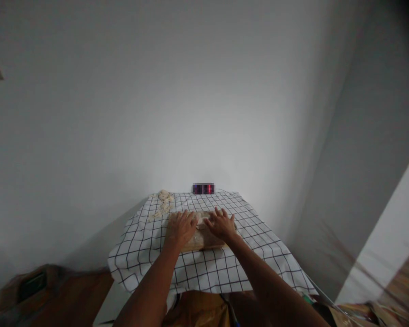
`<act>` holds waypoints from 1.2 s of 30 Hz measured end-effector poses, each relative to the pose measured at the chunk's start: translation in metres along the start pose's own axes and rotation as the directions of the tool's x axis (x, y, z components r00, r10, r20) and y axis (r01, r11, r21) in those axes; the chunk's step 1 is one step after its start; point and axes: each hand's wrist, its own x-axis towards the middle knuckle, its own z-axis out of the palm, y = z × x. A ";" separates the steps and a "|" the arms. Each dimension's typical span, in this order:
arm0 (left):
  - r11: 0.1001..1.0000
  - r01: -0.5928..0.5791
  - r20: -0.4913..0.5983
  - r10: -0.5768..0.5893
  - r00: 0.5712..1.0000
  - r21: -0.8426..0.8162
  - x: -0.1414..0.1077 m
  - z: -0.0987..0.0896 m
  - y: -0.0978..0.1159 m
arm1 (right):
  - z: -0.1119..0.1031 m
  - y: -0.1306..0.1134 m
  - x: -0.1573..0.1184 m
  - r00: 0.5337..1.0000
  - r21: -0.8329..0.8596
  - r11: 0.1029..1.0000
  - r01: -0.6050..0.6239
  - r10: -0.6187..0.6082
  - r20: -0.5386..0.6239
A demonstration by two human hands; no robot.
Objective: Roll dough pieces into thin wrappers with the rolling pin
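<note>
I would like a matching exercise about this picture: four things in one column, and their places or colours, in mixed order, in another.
1. board
2. cloth
3. dough-like pieces
4. small device

A. dark, with a red patch
B. at the cloth's far left
C. under left hand and right hand
D. white with dark lines

Pairs: 1-C, 2-D, 3-B, 4-A

You had before you a cloth-covered table point(262, 259), white with a dark grid. On it lay a wooden board point(202, 245), pale on top. Beyond its left side you had a dough lump point(163, 194) and loose scraps point(163, 209); at the far edge, a blurred dark box point(203, 188) glowed red.
</note>
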 end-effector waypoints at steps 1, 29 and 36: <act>1.000 -0.014 -0.006 0.014 1.000 0.001 -0.004 -0.001 0.000 | 0.000 -0.001 -0.004 1.000 -0.005 1.000 0.004 -0.004 0.004; 0.976 -0.143 0.039 0.138 0.990 0.164 0.053 0.003 0.000 | 0.015 0.012 0.081 0.998 -0.114 0.993 0.040 -0.035 0.043; 0.955 -0.205 0.108 0.186 0.977 0.216 0.060 0.000 -0.003 | 0.015 0.014 0.096 0.995 -0.039 0.999 -0.011 0.015 0.101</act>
